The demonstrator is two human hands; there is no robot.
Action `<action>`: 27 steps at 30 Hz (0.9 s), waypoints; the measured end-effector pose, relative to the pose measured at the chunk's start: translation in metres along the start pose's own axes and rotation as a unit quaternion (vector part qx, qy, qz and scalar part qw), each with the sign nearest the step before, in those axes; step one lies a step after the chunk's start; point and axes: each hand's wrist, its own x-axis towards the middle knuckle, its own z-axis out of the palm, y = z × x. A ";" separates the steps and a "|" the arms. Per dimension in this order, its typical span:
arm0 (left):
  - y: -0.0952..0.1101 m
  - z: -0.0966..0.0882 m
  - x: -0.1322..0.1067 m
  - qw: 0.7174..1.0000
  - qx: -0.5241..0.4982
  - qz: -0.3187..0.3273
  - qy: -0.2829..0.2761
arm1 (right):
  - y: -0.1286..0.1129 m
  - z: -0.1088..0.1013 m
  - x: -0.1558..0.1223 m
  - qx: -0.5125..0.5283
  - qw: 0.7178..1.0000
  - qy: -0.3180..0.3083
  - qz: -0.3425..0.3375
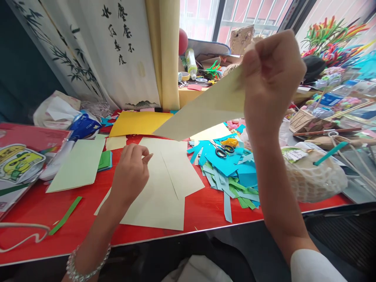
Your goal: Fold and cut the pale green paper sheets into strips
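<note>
Raised high on the right, my right hand [273,74] pinches one corner of a pale cream sheet of paper [202,109]. The sheet hangs slanted, its pointed far end reaching down to the left over the table. Low over the table, my left hand [132,172] has its fingers curled in and the thumb near the index fingertip, with nothing visible between them. Beneath it lie overlapping pale sheets [158,211], a thin slanting line showing on the upper one. Black-handled scissors [225,150] rest on blue paper scraps [229,162] to the right.
Blue and green paper strips [243,192] spread along the right. Yellow paper [138,123], a pale green sheet [80,162] and green squares [105,160] lie left and behind. At right stands a netted round object with a straw [317,176]. A white cable [23,235] lies front left.
</note>
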 end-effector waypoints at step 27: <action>0.062 -0.035 0.067 0.968 -0.236 0.007 0.088 | -0.052 0.017 -0.027 0.017 0.955 -0.281 0.095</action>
